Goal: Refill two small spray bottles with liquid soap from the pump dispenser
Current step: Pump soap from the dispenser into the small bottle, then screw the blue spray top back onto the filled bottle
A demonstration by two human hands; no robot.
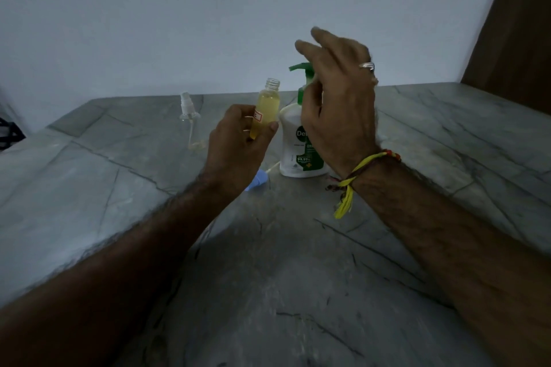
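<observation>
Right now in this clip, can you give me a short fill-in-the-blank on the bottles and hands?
1. The left hand holds an uncapped bottle of ____ liquid.
2. The pump dispenser has a ____ pump head.
3. The second spray bottle, standing on the counter, looks nearly ____.

Missing words: yellow; green; empty

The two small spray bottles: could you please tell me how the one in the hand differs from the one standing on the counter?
The held bottle, gripped by the left hand, has no spray top and its threaded neck is open; the standing bottle wears its white spray head. The held bottle is mostly full of yellow liquid; the standing bottle looks nearly empty. The held bottle tilts beside the pump dispenser; the standing bottle is upright, farther left. Both are small and clear.
</observation>
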